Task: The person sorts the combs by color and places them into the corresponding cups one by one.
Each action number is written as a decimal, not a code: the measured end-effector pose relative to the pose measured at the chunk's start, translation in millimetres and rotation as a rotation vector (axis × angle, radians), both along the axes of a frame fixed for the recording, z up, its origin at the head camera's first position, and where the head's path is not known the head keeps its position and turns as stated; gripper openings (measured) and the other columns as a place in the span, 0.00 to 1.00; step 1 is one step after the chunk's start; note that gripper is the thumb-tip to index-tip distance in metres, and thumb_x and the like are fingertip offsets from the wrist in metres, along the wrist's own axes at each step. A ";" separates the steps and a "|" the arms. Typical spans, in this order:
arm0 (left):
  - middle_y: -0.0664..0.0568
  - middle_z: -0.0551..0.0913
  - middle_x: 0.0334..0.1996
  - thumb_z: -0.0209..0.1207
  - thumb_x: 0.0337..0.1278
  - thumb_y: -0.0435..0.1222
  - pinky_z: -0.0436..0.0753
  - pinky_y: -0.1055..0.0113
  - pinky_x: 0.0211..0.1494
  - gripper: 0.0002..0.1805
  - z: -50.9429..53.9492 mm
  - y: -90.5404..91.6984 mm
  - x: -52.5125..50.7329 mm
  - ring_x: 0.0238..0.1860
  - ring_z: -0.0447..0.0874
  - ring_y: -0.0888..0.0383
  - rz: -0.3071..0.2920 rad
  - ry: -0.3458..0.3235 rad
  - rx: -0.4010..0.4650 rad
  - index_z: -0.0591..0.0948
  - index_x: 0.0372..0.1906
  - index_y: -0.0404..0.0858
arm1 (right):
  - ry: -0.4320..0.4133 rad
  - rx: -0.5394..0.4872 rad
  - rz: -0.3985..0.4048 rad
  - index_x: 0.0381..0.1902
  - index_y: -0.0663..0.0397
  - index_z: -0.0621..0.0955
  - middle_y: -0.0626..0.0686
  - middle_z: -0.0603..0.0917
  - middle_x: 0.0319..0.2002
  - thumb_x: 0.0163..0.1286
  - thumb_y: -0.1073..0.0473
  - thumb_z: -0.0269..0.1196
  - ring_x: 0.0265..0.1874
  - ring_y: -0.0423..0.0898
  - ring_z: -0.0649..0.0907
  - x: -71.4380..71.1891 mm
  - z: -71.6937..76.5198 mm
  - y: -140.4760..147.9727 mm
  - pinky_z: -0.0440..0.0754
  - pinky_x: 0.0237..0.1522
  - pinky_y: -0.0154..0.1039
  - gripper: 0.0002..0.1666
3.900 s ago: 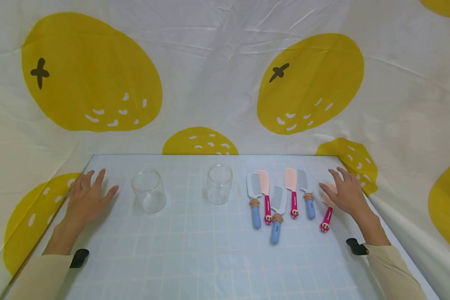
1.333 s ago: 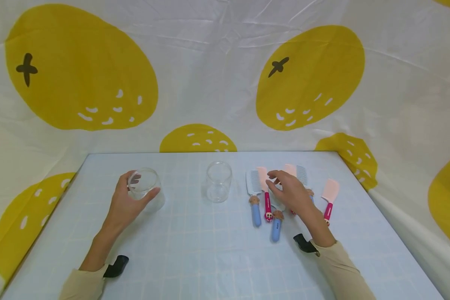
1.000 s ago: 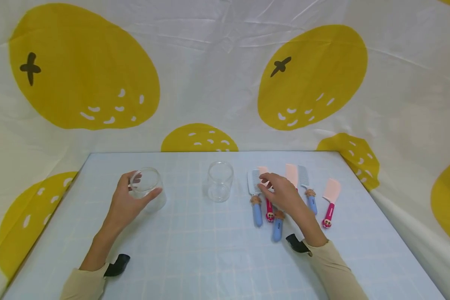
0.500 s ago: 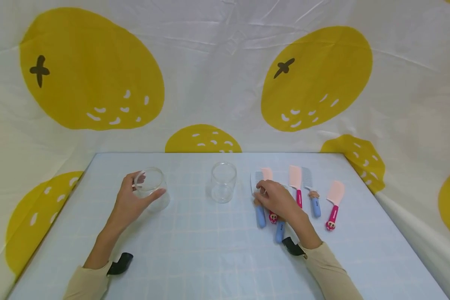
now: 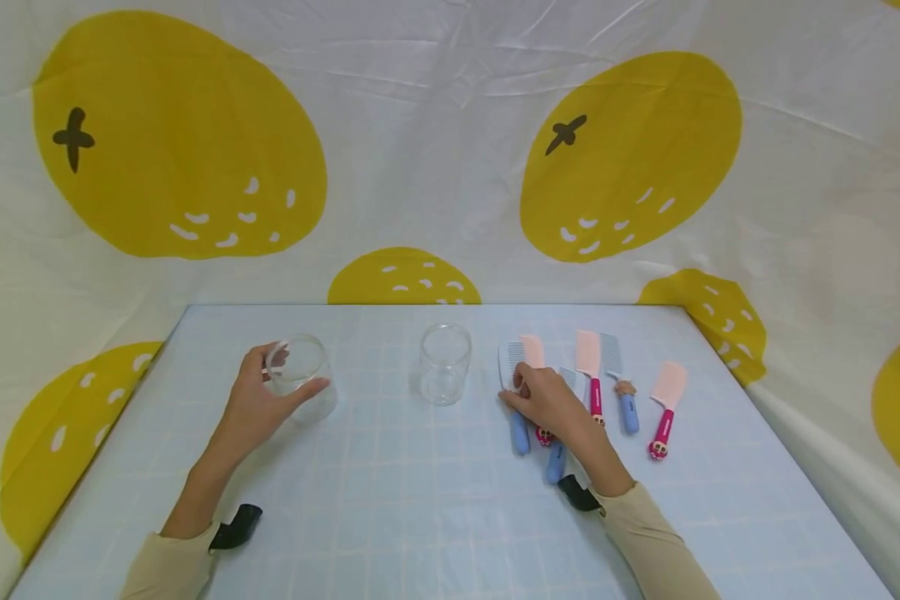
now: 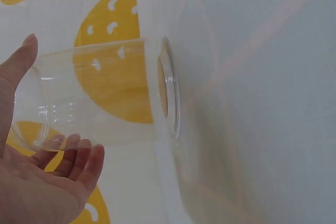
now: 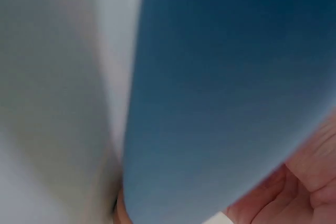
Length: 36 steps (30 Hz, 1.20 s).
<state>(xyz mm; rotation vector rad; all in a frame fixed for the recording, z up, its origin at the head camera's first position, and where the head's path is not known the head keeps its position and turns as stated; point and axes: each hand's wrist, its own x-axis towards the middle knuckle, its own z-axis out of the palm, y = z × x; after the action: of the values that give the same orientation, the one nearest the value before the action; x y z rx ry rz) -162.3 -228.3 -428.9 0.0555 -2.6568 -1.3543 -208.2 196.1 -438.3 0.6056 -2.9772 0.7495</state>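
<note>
On the left, my left hand (image 5: 258, 408) holds a clear glass cup (image 5: 317, 403), thumb on the near side and fingers round the far side. The cup stands upright on the table; in the left wrist view the glass cup (image 6: 113, 98) appears sideways. My right hand (image 5: 555, 402) is over the leftmost blue comb (image 5: 520, 433), thumb and curled fingers about its neck, which they hide. This comb lies flat. Under the same hand lie parts of a pink comb (image 5: 532, 348) and another blue comb (image 5: 556, 463). In the right wrist view a blurred blue handle (image 7: 210, 103) hides the fingertips.
A second clear glass cup (image 5: 445, 367) stands upright mid-table. Right of my right hand lie a pink comb with a magenta handle (image 5: 596, 398), a blue comb (image 5: 628, 410) and another pink comb (image 5: 662, 425). A patterned cloth (image 5: 420, 125) hangs behind the table.
My left hand has come from the table's left side to the cup and stayed there. From the right side, my right hand has moved left and down onto the leftmost blue comb.
</note>
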 end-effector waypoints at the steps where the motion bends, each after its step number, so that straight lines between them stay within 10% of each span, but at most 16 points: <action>1: 0.32 0.66 0.67 0.73 0.55 0.56 0.70 0.36 0.66 0.55 -0.6 -0.3 0.0 0.67 0.65 0.36 0.000 0.002 0.000 0.57 0.74 0.28 | -0.012 -0.002 -0.007 0.39 0.63 0.79 0.48 0.76 0.22 0.69 0.55 0.71 0.20 0.42 0.73 0.1 -0.3 -0.5 0.74 0.24 0.35 0.16; 20: 0.32 0.63 0.70 0.72 0.55 0.57 0.71 0.34 0.67 0.57 2.5 2.7 -0.4 0.69 0.63 0.35 0.004 -0.047 0.001 0.54 0.75 0.30 | 0.007 -0.130 -0.116 0.33 0.60 0.79 0.49 0.80 0.23 0.62 0.58 0.74 0.21 0.43 0.76 0.8 -4.1 0.5 0.75 0.24 0.37 0.15; 36: 0.31 0.63 0.70 0.72 0.56 0.57 0.70 0.34 0.68 0.57 1.9 1.0 -0.7 0.70 0.63 0.35 -0.016 -0.049 0.009 0.53 0.76 0.29 | -0.189 -0.278 -0.170 0.46 0.60 0.80 0.57 0.89 0.39 0.64 0.58 0.70 0.32 0.47 0.86 -4.0 6.2 10.2 0.85 0.33 0.39 0.16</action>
<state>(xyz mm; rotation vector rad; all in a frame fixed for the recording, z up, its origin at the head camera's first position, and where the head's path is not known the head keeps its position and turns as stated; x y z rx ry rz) -163.0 -227.3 -427.0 0.0697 -2.6969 -1.3871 -212.2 206.3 -432.0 0.2779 -2.9535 1.2366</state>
